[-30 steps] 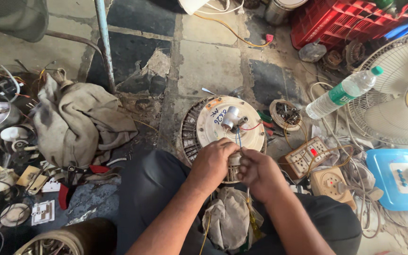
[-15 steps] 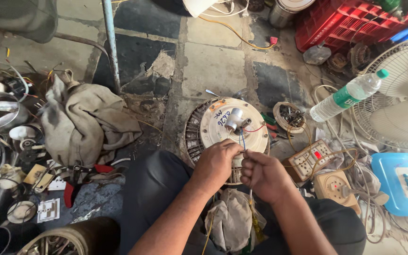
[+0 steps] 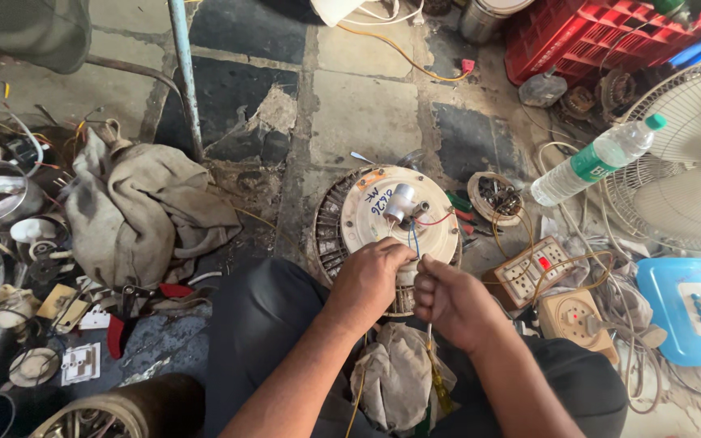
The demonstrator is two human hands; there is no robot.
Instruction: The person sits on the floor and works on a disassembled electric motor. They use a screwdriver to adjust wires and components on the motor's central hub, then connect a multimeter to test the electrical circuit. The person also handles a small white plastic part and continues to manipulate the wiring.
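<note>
A round ceiling-fan motor (image 3: 383, 215) with a cream top plate and a small grey capacitor (image 3: 400, 201) lies on the floor before my knees. Red and blue wires (image 3: 415, 237) run from it toward me. My left hand (image 3: 369, 278) pinches those wires at the motor's near edge. My right hand (image 3: 446, 298) is closed just right of it, gripping a thin tool whose yellowish handle (image 3: 440, 381) hangs below the fist. The two hands almost touch.
A crumpled beige cloth (image 3: 135, 212) lies at left among scattered parts and switch plates. At right are a plastic water bottle (image 3: 594, 162), socket boards (image 3: 533, 272), a table fan (image 3: 691, 162), a blue box (image 3: 683, 312) and a red crate (image 3: 594, 36). A grey rag (image 3: 395, 381) lies in my lap.
Both hands stay at the motor's near edge on the wires, shifting only slightly. The view has drifted a little.
</note>
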